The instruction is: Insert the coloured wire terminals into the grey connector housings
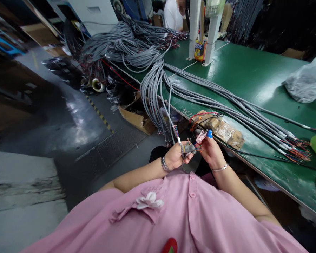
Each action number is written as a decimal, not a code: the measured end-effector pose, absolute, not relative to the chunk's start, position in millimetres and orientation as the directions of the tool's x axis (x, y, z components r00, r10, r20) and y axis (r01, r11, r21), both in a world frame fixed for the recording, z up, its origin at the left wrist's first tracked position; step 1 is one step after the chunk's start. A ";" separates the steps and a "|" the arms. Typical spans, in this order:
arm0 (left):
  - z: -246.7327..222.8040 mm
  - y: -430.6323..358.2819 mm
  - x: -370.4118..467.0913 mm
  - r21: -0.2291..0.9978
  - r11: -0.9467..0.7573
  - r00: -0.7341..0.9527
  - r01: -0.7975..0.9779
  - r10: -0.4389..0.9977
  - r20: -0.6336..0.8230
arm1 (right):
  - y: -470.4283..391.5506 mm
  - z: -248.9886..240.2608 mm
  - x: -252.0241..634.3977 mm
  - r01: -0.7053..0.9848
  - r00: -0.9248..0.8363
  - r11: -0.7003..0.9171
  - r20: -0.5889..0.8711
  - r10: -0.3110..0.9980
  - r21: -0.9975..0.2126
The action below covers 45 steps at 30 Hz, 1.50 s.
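Closely, wire tips are hidden betw. fingers, hard to make out. Left hand (175, 156) is curled shut around a grey cable end (179, 142); right hand (212, 151) pinches coloured wires (197, 146). At 1 o'clock, cable bundle (226, 105) is laid across green bench (252, 73).

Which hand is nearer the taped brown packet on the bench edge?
Right. The right hand sits just below the brown packet, nearly touching; the left hand is farther left, gripping the grey cable end.
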State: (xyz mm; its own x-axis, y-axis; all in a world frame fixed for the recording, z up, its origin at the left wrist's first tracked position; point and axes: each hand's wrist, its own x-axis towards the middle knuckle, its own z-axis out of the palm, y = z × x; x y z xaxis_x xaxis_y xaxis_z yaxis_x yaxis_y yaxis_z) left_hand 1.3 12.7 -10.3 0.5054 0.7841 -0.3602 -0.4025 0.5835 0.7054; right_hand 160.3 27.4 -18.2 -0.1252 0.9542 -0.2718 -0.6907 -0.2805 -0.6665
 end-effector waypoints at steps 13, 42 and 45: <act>-13.2 9.6 2.2 0.748 0.561 0.495 -0.355 0.791 -0.359 | 25.7 -19.7 157.6 -0.738 -0.158 -0.288 -0.260 0.953 -0.610; -1.1 3.0 5.6 0.795 0.469 0.381 -0.385 0.865 -0.326 | 29.4 -22.3 150.3 -0.760 -0.084 -0.215 -0.236 0.968 -0.613; -1.2 2.8 5.4 0.794 0.471 0.379 -0.384 0.865 -0.330 | 31.4 -23.4 148.1 -0.781 -0.049 -0.187 -0.239 0.970 -0.596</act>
State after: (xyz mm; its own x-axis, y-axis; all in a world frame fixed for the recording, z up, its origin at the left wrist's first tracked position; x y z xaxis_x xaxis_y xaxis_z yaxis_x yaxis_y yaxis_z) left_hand 5.4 2.8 -1.2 0.3789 0.8647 -0.3297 -0.3835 0.4710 0.7944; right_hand 148.1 31.4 -23.4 -0.0494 0.9697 -0.2391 -0.7809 -0.1867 -0.5960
